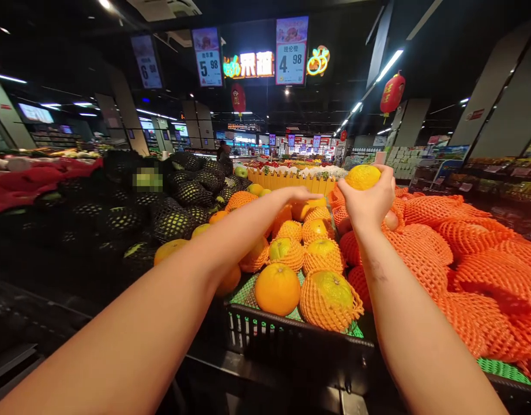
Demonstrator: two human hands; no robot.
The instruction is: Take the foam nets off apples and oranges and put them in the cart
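My right hand (371, 196) is raised above the display, its fingers wrapped round a yellow-orange orange (364, 177). My left hand (302, 195) reaches across the fruit with its visible fingers stretched out flat. Just beneath it lies another orange (308, 208); whether the hand touches it I cannot tell. Below both hands, a black crate (300, 334) holds several oranges, many in orange foam nets. At its front are a bare orange (277, 289) and a netted orange (332, 300) with a greenish top.
On the right, fruit in red-orange foam nets (429, 248) is heaped high. Dark-netted green fruit (172, 222) fills the left side. Beyond the crate runs a yellow picket-like border (286, 181). Price signs (292, 52) and red lanterns (392, 92) hang overhead.
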